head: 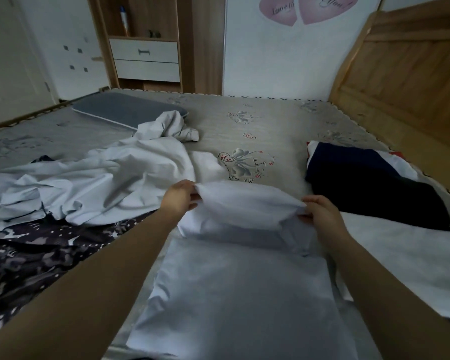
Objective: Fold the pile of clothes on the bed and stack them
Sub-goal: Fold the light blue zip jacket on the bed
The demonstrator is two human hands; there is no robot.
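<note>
A pale white garment lies flat on the bed in front of me, its far end lifted into a fold. My left hand pinches the left corner of that raised end. My right hand pinches the right corner. A crumpled heap of white clothes spreads over the left half of the bed. A folded dark navy garment lies at the right, with a white piece spread below it.
The grey patterned mattress shows bare beyond my hands. A grey pillow lies at the far left. A dark patterned cloth covers the near left. The wooden headboard stands at the right, a wardrobe behind the bed.
</note>
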